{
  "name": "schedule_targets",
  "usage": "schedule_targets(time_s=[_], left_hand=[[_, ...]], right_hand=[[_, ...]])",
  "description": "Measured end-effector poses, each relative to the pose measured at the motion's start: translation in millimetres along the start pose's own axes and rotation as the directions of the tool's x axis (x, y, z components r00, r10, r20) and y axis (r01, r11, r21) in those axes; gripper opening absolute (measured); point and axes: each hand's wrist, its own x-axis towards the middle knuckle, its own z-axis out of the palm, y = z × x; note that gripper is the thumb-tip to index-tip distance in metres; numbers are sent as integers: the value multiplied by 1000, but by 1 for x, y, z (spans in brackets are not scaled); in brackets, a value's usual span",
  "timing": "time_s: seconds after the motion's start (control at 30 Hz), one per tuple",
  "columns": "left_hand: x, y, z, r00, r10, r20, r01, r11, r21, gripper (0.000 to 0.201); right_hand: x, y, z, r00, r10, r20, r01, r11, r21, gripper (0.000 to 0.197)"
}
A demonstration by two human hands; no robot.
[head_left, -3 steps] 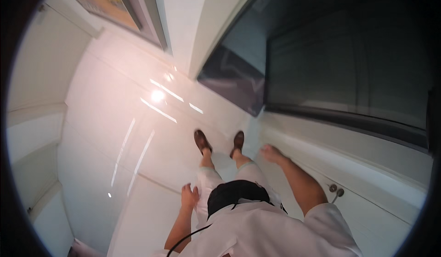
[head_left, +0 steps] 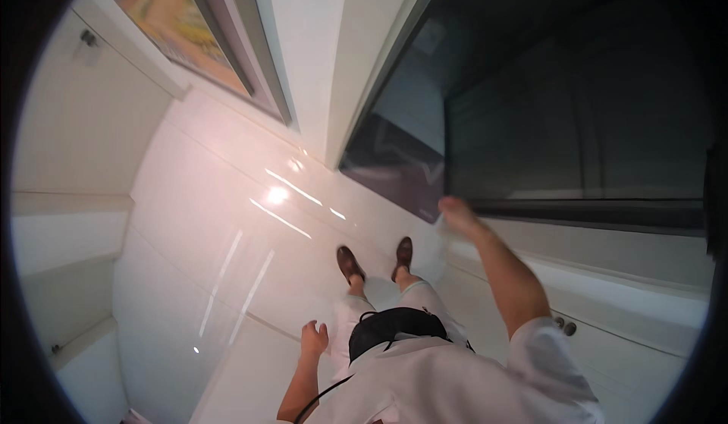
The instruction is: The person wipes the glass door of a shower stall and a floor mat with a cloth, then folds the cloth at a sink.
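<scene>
My left hand [head_left: 314, 338] hangs beside my left thigh, its thumb and fingers apart and nothing in it. Held out in front and to the right is my right hand [head_left: 459, 213], on a bent arm. Motion smears its fingers, and no object shows in it. In the picture it overlaps the lower left corner of a large dark glossy panel [head_left: 561, 128]; whether it touches the panel cannot be told. A black waist pouch [head_left: 398, 330] sits at my front, and a thin black cord [head_left: 322, 399] runs near my left forearm.
I stand in brown shoes [head_left: 349, 263] on a shiny pale floor [head_left: 189, 219]. A dark grey-purple mat-like sheet [head_left: 394, 170] lies ahead. White cabinet doors [head_left: 83, 120] with dark knobs line the left; round knobs [head_left: 569, 328] show at right. A framed colourful picture [head_left: 182, 22] hangs ahead left.
My right hand has risen forward toward the dark panel's lower corner. My left hand stays by my thigh. The whole view has shifted, so floor and shoes sit lower and further right.
</scene>
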Motion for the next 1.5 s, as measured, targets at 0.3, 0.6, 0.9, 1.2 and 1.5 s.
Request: schedule_targets(time_s=[0.3, 0.6, 0.9, 1.2, 1.5], left_hand=[[-58, 51, -15, 972, -170, -160, 147, 979, -144, 37], [-12, 272, -96, 872, 24, -490, -240, 892, -382, 32], [27, 351, -38, 886, -234, -401, -117, 723, -681, 31], [39, 397, -46, 893, -255, -372, -78, 725, -684, 32], [31, 377, -31, 928, -247, -279, -11, 730, -683, 32]], right_hand=[[-2, -379, -286, 902, -335, -272, 410, 469, 783, 35], [51, -493, -336, 710, -704, 12, 252, 270, 929, 34], [104, -543, -287, 578, -813, 73, 248, 260, 933, 31], [97, -556, -284, 380, -925, 3, 362, 152, 920, 33], [93, -568, -297, 289, -957, -34, 416, 94, 905, 34]])
